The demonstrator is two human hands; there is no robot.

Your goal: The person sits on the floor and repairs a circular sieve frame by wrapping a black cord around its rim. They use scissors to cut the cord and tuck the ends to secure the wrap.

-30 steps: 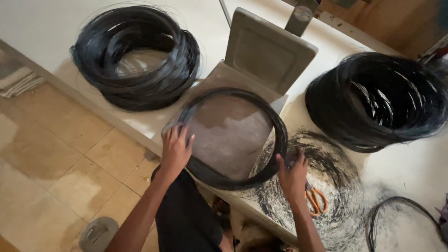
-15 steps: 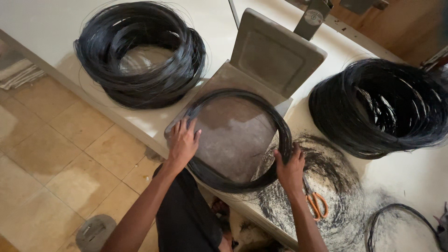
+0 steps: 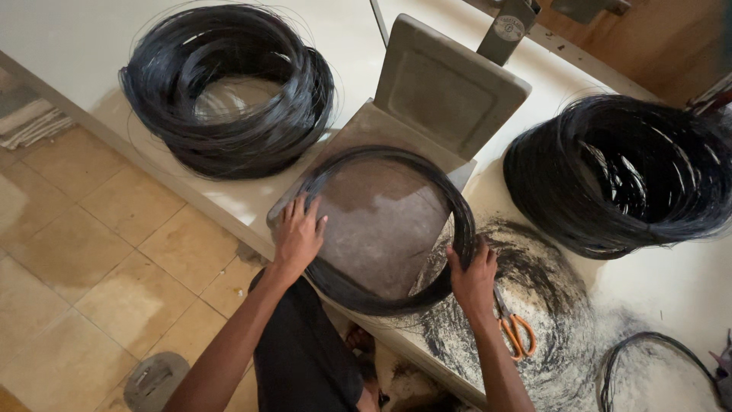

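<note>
A thin ring-shaped coil of black wire (image 3: 427, 172) lies on a grey square plate (image 3: 381, 217) at the white table's near edge. My left hand (image 3: 297, 235) rests on the coil's left side with the fingers spread over it. My right hand (image 3: 473, 278) grips the coil's right side. Behind the plate a second grey plate (image 3: 446, 88) with a recessed panel tilts upward on a metal arm (image 3: 509, 29).
Two big bundles of black wire sit on the table, one at back left (image 3: 229, 88), one at right (image 3: 621, 172). Orange-handled scissors (image 3: 515, 328) lie by my right hand amid black smears. A small wire loop (image 3: 648, 362) lies at bottom right. Tiled floor (image 3: 91, 252) is at left.
Both hands stay on the coil; they have shifted slightly around its rim. The view has drifted a little.
</note>
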